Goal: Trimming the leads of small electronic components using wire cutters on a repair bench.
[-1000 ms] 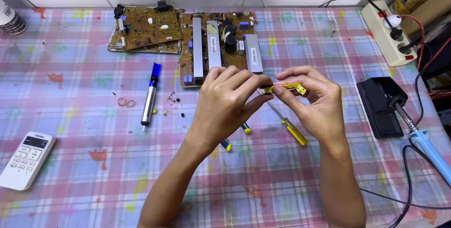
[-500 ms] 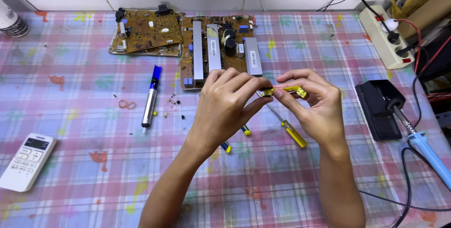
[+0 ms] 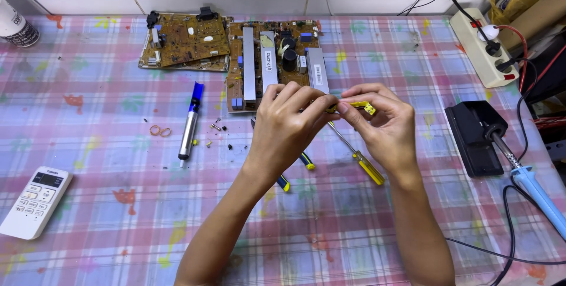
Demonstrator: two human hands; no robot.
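My left hand (image 3: 289, 127) and my right hand (image 3: 383, 124) meet above the table and pinch a small yellow component (image 3: 359, 107) between their fingertips. Just behind the hands lies a brown circuit board (image 3: 259, 62) with grey heat sinks and black capacitors. A second, smaller brown circuit board (image 3: 186, 41) rests to its left. Under my right hand a screwdriver with a yellow handle (image 3: 368, 168) lies on the cloth. Pliers with blue and yellow handles (image 3: 295, 171) are partly hidden below my left wrist.
A blue and silver desoldering pump (image 3: 190, 122) lies left of the hands, with small loose parts (image 3: 219, 128) and orange rings (image 3: 159, 130) nearby. A white remote (image 3: 34, 202) sits at the left edge. A soldering iron (image 3: 533, 189) in a black stand (image 3: 474, 136) and a power strip (image 3: 483, 47) occupy the right.
Both hands keep the same grip on the yellow component. The view has shifted slightly, so everything appears a little lower in the frame.
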